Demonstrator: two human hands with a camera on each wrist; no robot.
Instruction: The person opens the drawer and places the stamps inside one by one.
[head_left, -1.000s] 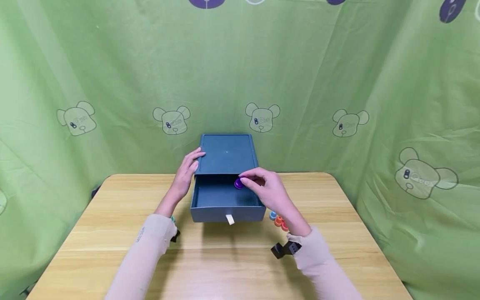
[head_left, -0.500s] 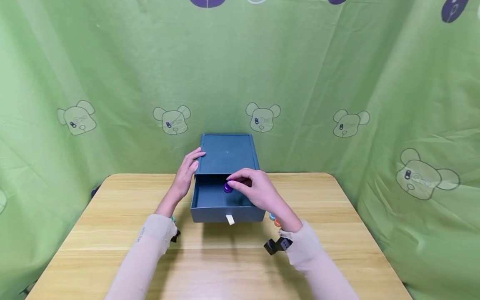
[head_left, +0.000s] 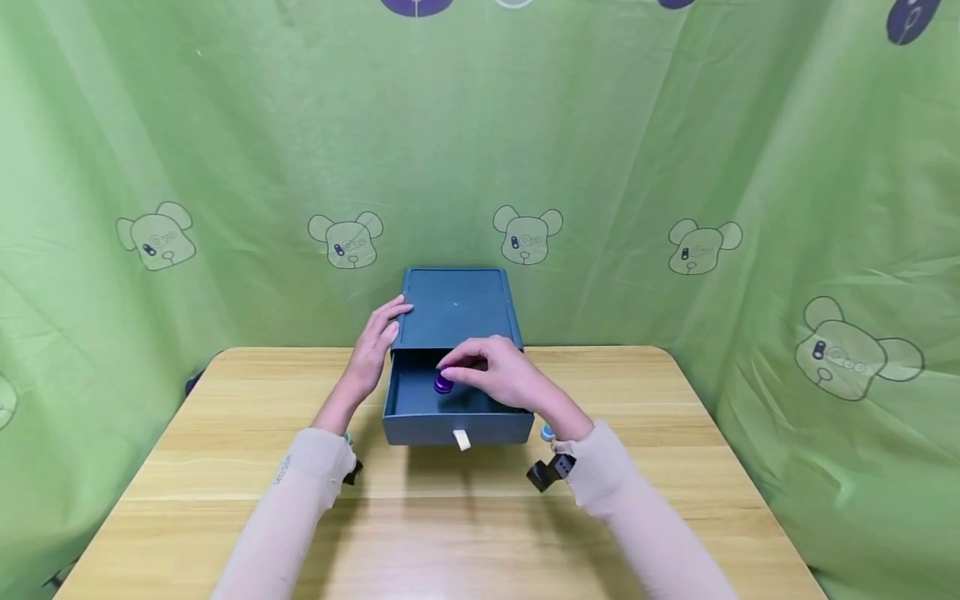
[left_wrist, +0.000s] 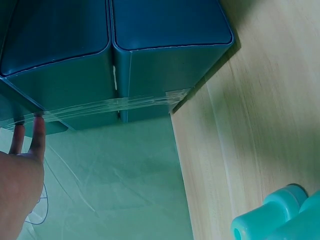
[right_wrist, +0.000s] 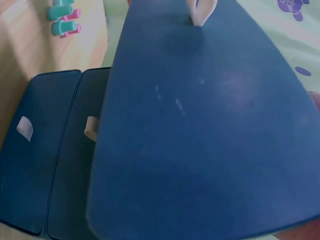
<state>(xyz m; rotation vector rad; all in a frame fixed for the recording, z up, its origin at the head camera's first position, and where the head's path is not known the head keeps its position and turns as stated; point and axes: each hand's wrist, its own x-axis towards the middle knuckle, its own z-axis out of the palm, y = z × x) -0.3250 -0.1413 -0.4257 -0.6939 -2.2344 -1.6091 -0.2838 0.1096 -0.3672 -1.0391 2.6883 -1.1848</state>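
A dark blue drawer unit [head_left: 456, 308] stands at the back of the table, its top drawer [head_left: 459, 427] pulled out. My left hand [head_left: 369, 354] rests against the unit's left upper edge with its fingers extended. In the left wrist view two fingers of that hand touch the unit's side. Over the pulled-out drawer, my right hand [head_left: 498, 371] pinches a small purple peg-like piece [head_left: 443, 382] between thumb and fingers. Whether the piece touches the drawer floor, I cannot tell. The right wrist view shows the drawer's front, which hides the right hand's grip.
A light blue piece [head_left: 547, 432] lies right of the unit, partly behind the right wrist. Teal pieces [left_wrist: 270, 215] stand on the left, with pink ones [right_wrist: 74, 14] among them. Two lower drawers [right_wrist: 37, 150] are closed. A green curtain [head_left: 450, 125] hangs behind the table.
My right hand has moved left and slightly toward me over the drawer, carrying the purple piece. The left hand has kept its place on the unit.
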